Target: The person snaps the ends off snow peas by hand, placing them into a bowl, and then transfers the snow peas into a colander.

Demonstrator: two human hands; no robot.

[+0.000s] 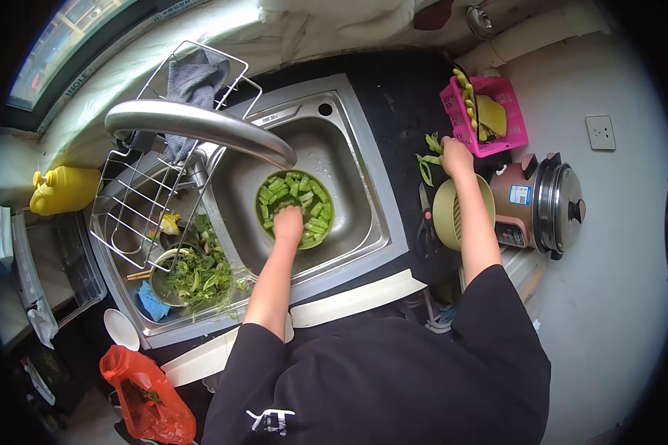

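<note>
My left hand (288, 224) reaches down into a green bowl (330, 230) in the right sink basin. Cut green bean pieces (301, 185) lie around it, and its fingertips are hidden among them. On the dark counter right of the sink, my right hand (457, 159) is closed at the fingertips on green bean pods (433, 142). More pods (425, 170) rest just beside those fingers. Below the right forearm stands a pale green strainer bowl (445, 215), partly covered by the arm. Black scissors (425, 233) lie to its left.
A curved faucet (200, 122) arches over the sink. Leafy greens (200, 274) fill the left basin, under a wire rack (119, 215). A pink basket (516, 119) and an electric pressure cooker (527, 196) stand at right. A red plastic bag (152, 400) is at lower left.
</note>
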